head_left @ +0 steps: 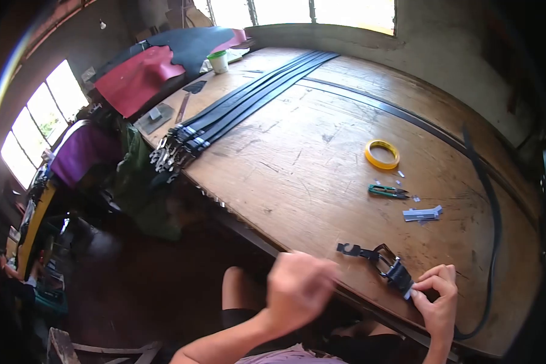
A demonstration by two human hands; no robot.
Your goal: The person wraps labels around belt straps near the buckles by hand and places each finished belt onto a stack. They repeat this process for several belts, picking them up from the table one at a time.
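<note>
A black belt [399, 274] lies near the table's front edge, its metal buckle [384, 259] lying to the left and a black hanger [353, 249] attached there. My right hand [438, 297] is closed on the belt just behind the buckle, thumb and fingertips pinching at a small white label [409, 292] on the strap. The strap runs behind this hand and curves up the table's right side. In front of the table edge, my left hand [300, 285] is raised left of the buckle, apart from it; motion blur smears its fingers.
On the wooden table [273, 176] are a yellow tape roll [382, 155], green thread snips [388, 192], white label strips [423, 214] and scraps. A bundle of belts [249, 100] stretches across the far left. Beyond stand a white tub [218, 62] and red leather [139, 79].
</note>
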